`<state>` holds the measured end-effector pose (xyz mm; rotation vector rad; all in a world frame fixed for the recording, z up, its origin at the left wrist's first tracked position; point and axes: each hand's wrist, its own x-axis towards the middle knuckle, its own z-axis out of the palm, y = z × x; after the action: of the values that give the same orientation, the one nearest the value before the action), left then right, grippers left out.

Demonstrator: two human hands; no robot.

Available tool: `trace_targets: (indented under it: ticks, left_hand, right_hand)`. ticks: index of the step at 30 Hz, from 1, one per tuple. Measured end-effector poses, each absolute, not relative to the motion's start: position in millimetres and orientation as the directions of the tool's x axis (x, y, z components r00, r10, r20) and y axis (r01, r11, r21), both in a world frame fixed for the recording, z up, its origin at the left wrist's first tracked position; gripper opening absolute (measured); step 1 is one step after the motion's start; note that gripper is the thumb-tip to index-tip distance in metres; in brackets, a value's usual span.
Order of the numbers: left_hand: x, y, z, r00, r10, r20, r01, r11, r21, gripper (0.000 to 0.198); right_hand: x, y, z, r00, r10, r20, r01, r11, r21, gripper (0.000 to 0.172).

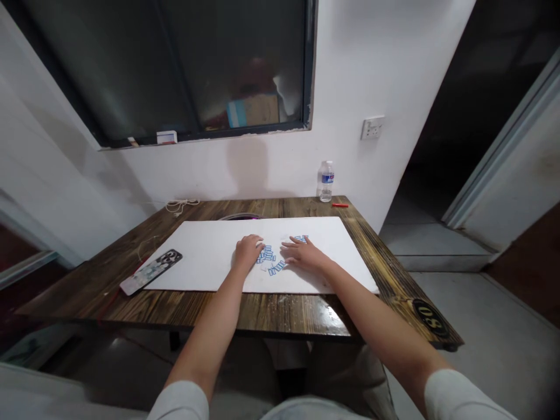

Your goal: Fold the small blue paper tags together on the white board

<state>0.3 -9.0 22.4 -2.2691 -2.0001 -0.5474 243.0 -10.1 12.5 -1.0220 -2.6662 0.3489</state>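
A large white board (210, 256) lies on the wooden table, with a cluster of small blue-edged rectangular pieces (268, 253) near its middle. The pieces are too small to name more exactly. My left hand (248, 251) rests palm down at the left side of the cluster, fingers slightly bent towards it and nothing visibly gripped. To the right, my right hand (304, 255) lies on the board with its fingers spread, close to the lower pieces. A few more blue-edged pieces (301, 238) sit just beyond its fingertips.
The dark wooden table (280, 312) bears a patterned phone-like object (151, 272) at the board's left edge, a white cable (181, 204), a water bottle (326, 182) and a red pen-like object (340, 205). A round black "80" plaque (431, 318) is at the right corner.
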Motion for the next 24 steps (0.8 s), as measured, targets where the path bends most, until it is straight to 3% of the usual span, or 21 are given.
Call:
trace_targets:
  ticks: [3, 6, 9, 13, 19, 24]
  left_hand:
    - [-3.8, -9.4, 29.2, 0.136, 0.963, 0.232, 0.96, -0.186, 0.208, 0.03]
    - [-7.9, -6.6, 28.0, 0.332, 0.936, 0.119, 0.906, -0.352, 0.236, 0.032]
    - [-8.6, -3.9, 20.3, 0.452, 0.889, 0.076, 0.852, -0.455, 0.259, 0.037]
    - [-4.0, -6.8, 13.2, 0.451, 0.893, -0.008, 0.873, -0.438, 0.215, 0.052]
    - [2.0, -12.3, 15.5, 0.447, 0.893, -0.045, 0.887, -0.436, 0.155, 0.074]
    - [-0.8, -9.9, 20.7, 0.363, 0.926, 0.102, 0.915, -0.375, 0.15, 0.044]
  right_hand:
    - [237.7, -14.8, 14.7, -0.783, 0.602, 0.154, 0.526, 0.775, -0.351, 0.05]
    - [231.2, -20.6, 13.9, -0.848, 0.513, 0.135, 0.45, 0.83, -0.33, 0.054]
    - [228.9, -21.3, 12.4, -0.832, 0.534, 0.153, 0.484, 0.832, -0.271, 0.051]
    - [230.5, -15.2, 11.8, -0.752, 0.617, 0.233, 0.586, 0.787, -0.193, 0.039]
    - [230.4, -16.3, 8.6, -0.769, 0.584, 0.262, 0.543, 0.812, -0.215, 0.047]
    - [231.6, -15.8, 14.3, -0.744, 0.619, 0.251, 0.578, 0.785, -0.222, 0.036]
